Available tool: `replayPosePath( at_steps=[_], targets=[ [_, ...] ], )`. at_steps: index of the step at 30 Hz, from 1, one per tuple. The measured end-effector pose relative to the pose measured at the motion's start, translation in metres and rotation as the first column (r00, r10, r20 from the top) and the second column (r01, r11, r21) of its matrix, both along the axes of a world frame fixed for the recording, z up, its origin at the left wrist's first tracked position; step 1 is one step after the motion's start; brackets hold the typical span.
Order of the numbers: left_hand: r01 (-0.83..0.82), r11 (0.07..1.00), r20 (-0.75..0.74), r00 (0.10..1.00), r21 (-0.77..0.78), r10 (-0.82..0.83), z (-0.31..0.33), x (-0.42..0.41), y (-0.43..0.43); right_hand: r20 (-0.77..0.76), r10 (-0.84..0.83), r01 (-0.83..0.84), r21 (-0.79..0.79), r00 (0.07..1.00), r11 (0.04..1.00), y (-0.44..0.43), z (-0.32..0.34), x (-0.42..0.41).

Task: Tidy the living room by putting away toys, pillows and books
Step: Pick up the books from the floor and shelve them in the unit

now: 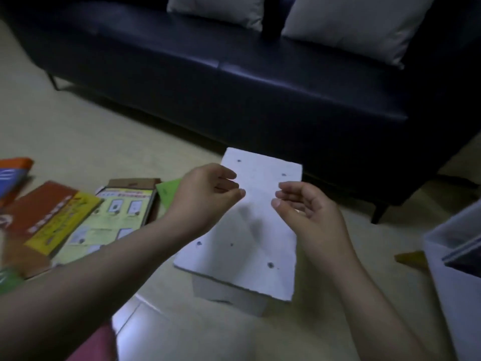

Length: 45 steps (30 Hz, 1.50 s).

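Note:
A white sheet with several dark dots (263,246) lies on top of a white box (229,291) on the floor in front of me. My left hand (208,194) and my right hand (307,207) hover just above the sheet's far half, fingertips facing each other a short gap apart. Both have loosely curled fingers and I see nothing held between them. Their shadow falls on the sheet. Books lie on the floor at the left: an orange one (15,173) and a red-and-yellow one (52,217). Two pale pillows (218,9) (359,24) lean on the sofa.
A dark leather sofa (234,87) fills the far side. Left of the hands are an open cardboard box with a yellow-green printed sheet (112,220) and a green card (169,188). A pale storage bin (458,282) stands at the right with dark items inside.

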State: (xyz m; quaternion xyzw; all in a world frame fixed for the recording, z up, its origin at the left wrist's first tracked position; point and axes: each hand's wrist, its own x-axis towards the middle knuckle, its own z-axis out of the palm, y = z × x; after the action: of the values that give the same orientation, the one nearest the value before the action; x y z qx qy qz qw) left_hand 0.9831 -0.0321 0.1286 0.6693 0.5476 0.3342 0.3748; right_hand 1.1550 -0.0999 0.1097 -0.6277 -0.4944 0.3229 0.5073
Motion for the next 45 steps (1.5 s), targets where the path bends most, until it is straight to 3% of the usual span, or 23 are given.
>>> replayPosePath(
  at_steps=[6,11,21,27,31,39,42,45],
  targets=[
    [-0.169,0.985,0.053,0.984,-0.034,0.171,-0.027,-0.082,-0.024,0.124,0.302,-0.300,-0.032,0.945,0.953,0.001,-0.005,-0.056],
    [-0.227,0.969,0.002,0.974,-0.100,0.229,-0.059,-0.149,-0.045,0.210,0.397,-0.403,-0.013,0.893,0.915,-0.003,-0.006,-0.108],
    [-0.307,0.946,-0.108,0.949,-0.108,0.296,-0.099,-0.245,-0.071,0.342,0.547,-0.528,-0.156,0.764,0.835,-0.001,-0.040,-0.203],
    [-0.351,0.922,-0.093,0.936,-0.165,0.340,-0.142,-0.271,-0.067,0.550,0.529,-0.400,-0.346,0.646,0.849,0.043,-0.121,-0.236],
    [-0.359,0.910,-0.073,0.933,-0.206,0.352,-0.167,-0.274,-0.060,0.611,0.505,-0.246,-0.460,0.610,0.854,0.080,-0.168,-0.240],
    [-0.359,0.904,-0.125,0.933,-0.231,0.339,-0.213,-0.274,-0.039,0.650,0.190,0.108,-0.389,0.736,0.915,0.155,-0.235,-0.237],
    [-0.374,0.892,-0.130,0.927,-0.254,0.352,-0.227,-0.277,-0.034,0.647,0.184,0.112,-0.388,0.740,0.915,0.171,-0.256,-0.239],
    [-0.368,0.887,-0.127,0.930,-0.280,0.346,-0.238,-0.278,-0.034,0.666,0.294,0.059,-0.453,0.686,0.889,0.178,-0.275,-0.232]
  ],
)
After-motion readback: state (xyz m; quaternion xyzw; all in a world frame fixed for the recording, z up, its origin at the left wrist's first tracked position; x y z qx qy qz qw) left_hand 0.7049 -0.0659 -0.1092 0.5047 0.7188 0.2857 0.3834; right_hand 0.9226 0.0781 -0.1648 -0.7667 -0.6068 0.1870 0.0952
